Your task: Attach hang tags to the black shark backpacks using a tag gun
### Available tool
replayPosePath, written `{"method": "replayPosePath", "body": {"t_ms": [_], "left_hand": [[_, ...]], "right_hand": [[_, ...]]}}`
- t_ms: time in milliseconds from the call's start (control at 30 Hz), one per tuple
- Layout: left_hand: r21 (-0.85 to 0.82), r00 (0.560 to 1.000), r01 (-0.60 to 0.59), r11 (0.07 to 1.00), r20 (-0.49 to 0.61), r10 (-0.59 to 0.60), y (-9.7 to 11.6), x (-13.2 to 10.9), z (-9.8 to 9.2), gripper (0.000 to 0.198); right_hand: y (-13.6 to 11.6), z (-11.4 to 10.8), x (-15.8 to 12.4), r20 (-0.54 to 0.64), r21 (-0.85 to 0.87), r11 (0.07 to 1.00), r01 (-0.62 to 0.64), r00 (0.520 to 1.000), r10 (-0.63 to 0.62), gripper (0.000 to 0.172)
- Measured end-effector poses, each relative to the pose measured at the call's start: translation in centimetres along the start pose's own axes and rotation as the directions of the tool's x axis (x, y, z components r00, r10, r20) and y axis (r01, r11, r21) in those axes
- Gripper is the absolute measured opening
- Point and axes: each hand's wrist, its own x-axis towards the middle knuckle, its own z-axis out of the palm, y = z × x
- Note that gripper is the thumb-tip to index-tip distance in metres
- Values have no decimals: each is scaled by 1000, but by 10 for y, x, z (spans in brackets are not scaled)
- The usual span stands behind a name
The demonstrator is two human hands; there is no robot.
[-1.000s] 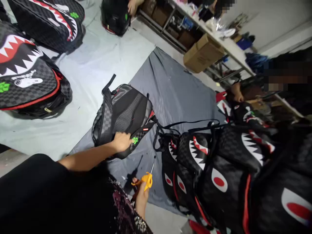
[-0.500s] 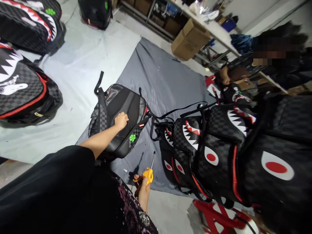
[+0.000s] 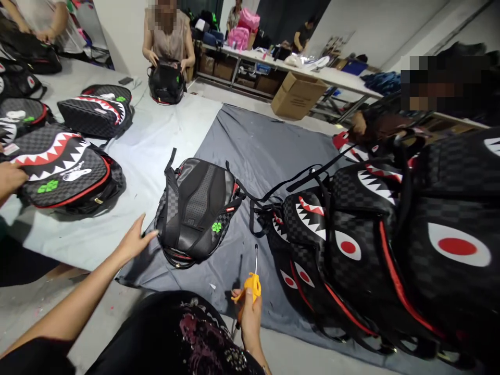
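Observation:
A black checkered backpack (image 3: 207,195) lies with its padded back panel up on the grey sheet. My left hand (image 3: 136,239) is just left of its lower edge, fingers spread and holding nothing; whether a fingertip touches the bag I cannot tell. In my right hand (image 3: 250,307), low in the middle, is a yellow tool with a thin metal shaft (image 3: 253,284) whose dark tip points away from me. My fingers partly hide its lower part, and a dark reddish piece shows under them.
Along the right stands a row of shark-face backpacks (image 3: 347,229), straps trailing toward the middle. More backpacks (image 3: 70,166) lie on the white sheet at left, with another person's hand (image 3: 13,179) on one. Co-workers handle bags farther back. A cardboard box (image 3: 299,96) stands by the long table (image 3: 336,78).
My left hand has come off the backpack's back panel and moved left to its side. The view has tilted up, showing more people and bags. My right hand still holds the yellow tool.

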Motion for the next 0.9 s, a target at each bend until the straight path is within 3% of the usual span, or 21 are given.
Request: {"method": "replayPosePath", "body": {"t_ms": [67, 133, 200, 300, 400, 533, 633, 700, 767, 833, 900], "left_hand": [[31, 998, 22, 999, -67, -20, 42, 19, 16, 97], [95, 992, 111, 989, -62, -106, 78, 37, 41, 110], [177, 980, 198, 964, -42, -193, 96, 47, 64, 116], [248, 976, 213, 945, -20, -215, 85, 42, 81, 111], [278, 988, 150, 949, -6, -155, 58, 7, 77, 102], [335, 988, 126, 934, 47, -150, 37, -55, 61, 90], [311, 975, 223, 924, -49, -219, 43, -80, 56, 67], [166, 955, 287, 943, -123, -269, 49, -83, 58, 52], [-185, 941, 299, 936, -108, -321, 48, -81, 60, 45], [-541, 938, 286, 791, -9, -345, 39, -80, 58, 45], [-769, 931, 323, 552, 153, -332, 25, -84, 53, 55]], "right_hand": [[-5, 1, 2, 63, -26, 998, 50, 997, -48, 74], [-13, -2, 2, 185, -67, 994, 90, 980, -76, 73], [-27, -10, 2, 294, -135, 982, 133, 952, -88, 68], [-57, -23, 7, 382, -245, 951, 189, 920, -85, 64], [-90, -26, 14, 477, -317, 919, 233, 877, -58, 63], [-122, -11, 16, 687, -395, 815, 424, 725, -44, 54], [-142, 16, 23, 789, -437, 690, 577, 615, -15, 51], [-159, 41, 36, 803, -473, 611, 635, 596, 1, 48], [-182, 70, 55, 787, -547, 492, 678, 617, 25, 43], [-207, 98, 74, 755, -622, 351, 700, 656, 29, 39], [-227, 122, 86, 719, -672, 220, 707, 694, -35, 41]]}}
